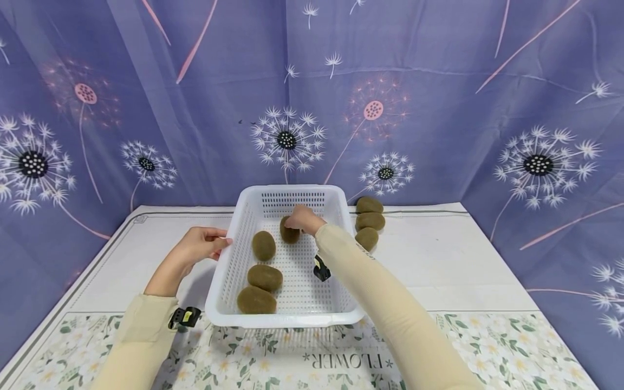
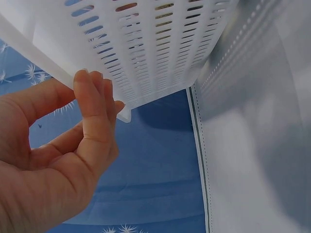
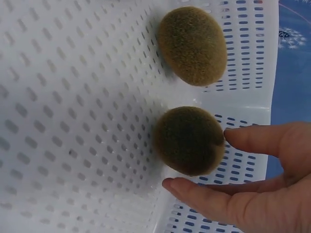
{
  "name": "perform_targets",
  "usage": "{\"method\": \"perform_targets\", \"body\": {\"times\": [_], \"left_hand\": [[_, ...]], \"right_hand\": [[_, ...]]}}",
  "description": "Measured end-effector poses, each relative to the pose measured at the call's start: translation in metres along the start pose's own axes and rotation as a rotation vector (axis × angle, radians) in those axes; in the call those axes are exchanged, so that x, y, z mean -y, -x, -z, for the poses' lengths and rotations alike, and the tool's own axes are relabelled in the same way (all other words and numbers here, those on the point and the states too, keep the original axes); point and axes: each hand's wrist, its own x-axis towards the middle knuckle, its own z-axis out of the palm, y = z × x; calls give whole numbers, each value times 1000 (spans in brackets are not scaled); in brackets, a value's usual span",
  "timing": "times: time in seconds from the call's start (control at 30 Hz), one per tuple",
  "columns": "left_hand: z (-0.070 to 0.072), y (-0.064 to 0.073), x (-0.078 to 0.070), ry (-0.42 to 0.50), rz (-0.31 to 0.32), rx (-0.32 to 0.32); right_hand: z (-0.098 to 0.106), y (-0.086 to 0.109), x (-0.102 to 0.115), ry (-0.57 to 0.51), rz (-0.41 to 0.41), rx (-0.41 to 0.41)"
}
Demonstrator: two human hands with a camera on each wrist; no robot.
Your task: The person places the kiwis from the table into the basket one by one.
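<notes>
Clearly, left hand [image 1: 196, 246] snug on basket rim [image 1: 287, 320], right hand [image 1: 305, 219] wide around kiwi [image 3: 187, 140].

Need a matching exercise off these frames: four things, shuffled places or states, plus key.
Things:
1. left hand
2. right hand
3. basket
4. three kiwis in a row

Places or states:
A. white, with slotted holes
B. at the basket's left rim
C. outside the basket
D. at a kiwi inside the basket

Pairs: 1-B, 2-D, 3-A, 4-C
</notes>
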Motion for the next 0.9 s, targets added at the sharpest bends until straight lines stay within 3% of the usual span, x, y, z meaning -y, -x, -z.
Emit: {"method": "perform_targets", "body": {"times": [0.1, 0.4, 0.6, 0.9], "left_hand": [[0, 0, 0, -4, 4, 1], [-1, 1, -1, -8, 6, 2], [-1, 0, 0, -8, 3, -6], [-1, -1, 2, -12, -8, -11]], "right_hand": [[3, 2, 2, 48, 7, 10], [16, 10, 11, 37, 25, 43], [32, 12, 19, -35, 46, 13], [73, 31, 23, -200, 60, -21]]}}
